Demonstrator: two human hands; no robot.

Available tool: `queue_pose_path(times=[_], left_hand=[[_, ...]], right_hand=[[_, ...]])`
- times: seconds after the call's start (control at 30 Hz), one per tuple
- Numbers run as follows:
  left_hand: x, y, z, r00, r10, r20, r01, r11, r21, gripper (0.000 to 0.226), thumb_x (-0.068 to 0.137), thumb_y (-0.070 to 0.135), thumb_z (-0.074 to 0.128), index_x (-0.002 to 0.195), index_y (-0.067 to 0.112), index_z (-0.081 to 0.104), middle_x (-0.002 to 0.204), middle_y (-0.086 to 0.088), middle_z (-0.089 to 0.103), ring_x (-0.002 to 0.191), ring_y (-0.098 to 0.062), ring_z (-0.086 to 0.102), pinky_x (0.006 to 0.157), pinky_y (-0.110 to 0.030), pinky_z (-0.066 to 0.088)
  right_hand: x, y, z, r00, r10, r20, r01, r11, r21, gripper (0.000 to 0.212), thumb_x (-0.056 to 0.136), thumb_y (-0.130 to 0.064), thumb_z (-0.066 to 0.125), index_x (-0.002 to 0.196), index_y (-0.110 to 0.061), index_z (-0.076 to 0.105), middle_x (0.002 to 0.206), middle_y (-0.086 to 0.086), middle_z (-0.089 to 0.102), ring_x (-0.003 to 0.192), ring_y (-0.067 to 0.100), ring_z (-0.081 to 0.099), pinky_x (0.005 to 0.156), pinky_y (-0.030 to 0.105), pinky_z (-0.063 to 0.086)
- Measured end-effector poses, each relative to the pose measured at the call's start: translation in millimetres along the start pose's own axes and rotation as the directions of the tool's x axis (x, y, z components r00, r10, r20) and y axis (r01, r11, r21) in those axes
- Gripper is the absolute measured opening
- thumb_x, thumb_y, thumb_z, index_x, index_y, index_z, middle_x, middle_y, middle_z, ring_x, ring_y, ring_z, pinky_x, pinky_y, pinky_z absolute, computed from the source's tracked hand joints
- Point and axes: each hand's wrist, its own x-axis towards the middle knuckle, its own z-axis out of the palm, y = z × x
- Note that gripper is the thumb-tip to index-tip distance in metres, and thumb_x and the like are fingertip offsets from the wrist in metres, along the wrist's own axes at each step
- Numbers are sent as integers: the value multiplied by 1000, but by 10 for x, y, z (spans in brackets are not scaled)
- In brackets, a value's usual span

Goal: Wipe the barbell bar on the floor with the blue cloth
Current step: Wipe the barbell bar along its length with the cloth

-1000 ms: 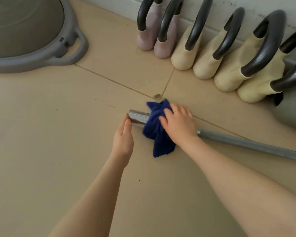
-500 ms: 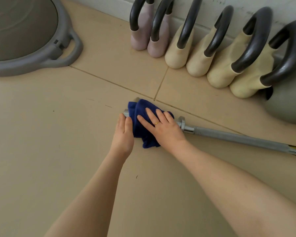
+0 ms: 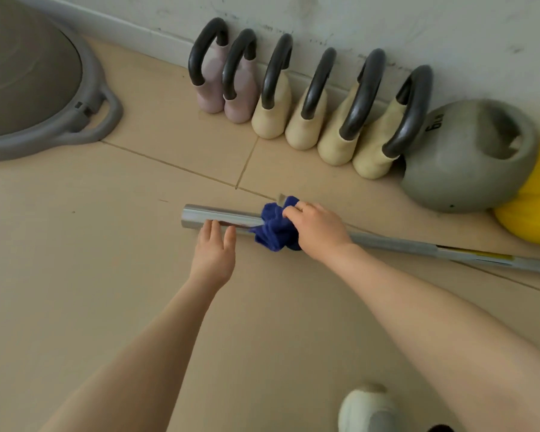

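A steel barbell bar [image 3: 219,215] lies on the tan tiled floor, its shiny thick sleeve at the left and its thinner grey shaft running off to the right. A bunched blue cloth [image 3: 275,227] is wrapped over the bar at the sleeve's inner end. My right hand [image 3: 317,227] grips the cloth from above, fingers curled over it. My left hand [image 3: 214,252] rests with straight fingers against the near side of the sleeve, just left of the cloth.
Several kettlebells [image 3: 337,120] with black handles line the wall behind the bar, then a grey 6 kg kettlebell [image 3: 468,157] and a yellow weight [image 3: 533,207]. A grey balance trainer [image 3: 44,98] fills the top left. A white shoe [image 3: 371,410] shows at the bottom.
My right hand slid the cloth rightward from the sleeve's end to its collar, baring the shiny sleeve. My left hand now touches the bare sleeve. The view shifted back and right.
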Motion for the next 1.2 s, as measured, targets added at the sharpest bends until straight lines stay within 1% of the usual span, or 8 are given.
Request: queue_pose_path(times=[0.2,0.33,0.43,0.6,0.73,0.9,1.07,1.2], left_hand=[[-135,576,187,992,97,85,-109,981,160,49,101,30,27,147,15,22,157,-4,12,145,-19,13,115,-33,17],[-83,764,267,984,96,152,-144,924,353,48,99,23,36,145,26,27,157,-5,14,141,-25,22,111,-38,29],[0,778,305,988,54,147,-115,885,451,47,98,20,36,144,26,31,155,-8,20,140,-28,23,112,-43,29],[11,633,513,989,60,134,-113,892,438,51,95,15,42,145,23,30,150,-6,30,134,-27,32,110,-40,32],[111,507,652,983,156,91,-181,850,495,55,96,18,43,147,25,23,156,-7,16,143,-25,13,116,-37,21],[324,521,756,970,242,-15,-190,794,577,44,95,20,43,138,25,40,148,-7,31,137,-25,25,109,-35,24],[378,535,770,970,232,-67,-149,794,590,34,90,13,51,119,28,60,137,-1,41,130,-21,32,96,-34,29],[364,499,751,966,255,-45,-177,777,604,33,91,14,52,120,29,59,139,-1,41,132,-21,30,94,-35,29]], right_hand=[[-221,727,-228,888,460,7,-418,800,430,17,93,-26,38,98,-13,49,105,10,59,88,31,58,69,40,50],[-226,757,-164,788,608,-97,-423,649,632,21,91,-18,43,109,-9,49,117,11,53,98,32,57,76,42,50],[-196,657,5,864,474,-170,-362,819,446,38,89,-12,51,126,-7,41,128,13,45,111,32,51,85,44,47],[-130,373,491,994,104,33,-108,983,149,58,92,-18,46,143,-8,21,145,11,31,116,34,42,94,40,39],[-18,295,700,990,130,-48,-121,978,168,54,91,-42,47,134,-9,41,133,13,46,107,36,46,87,42,41],[122,330,886,968,145,-206,-120,984,129,36,65,-27,78,93,-11,62,96,14,65,92,36,64,82,47,49],[-76,754,940,949,-3,-316,-21,997,-73,49,60,-6,74,100,-21,51,89,14,61,72,30,59,64,34,48],[-65,649,913,947,131,-293,-160,984,-78,37,61,-11,79,93,-21,65,82,13,60,66,31,58,56,33,44]])
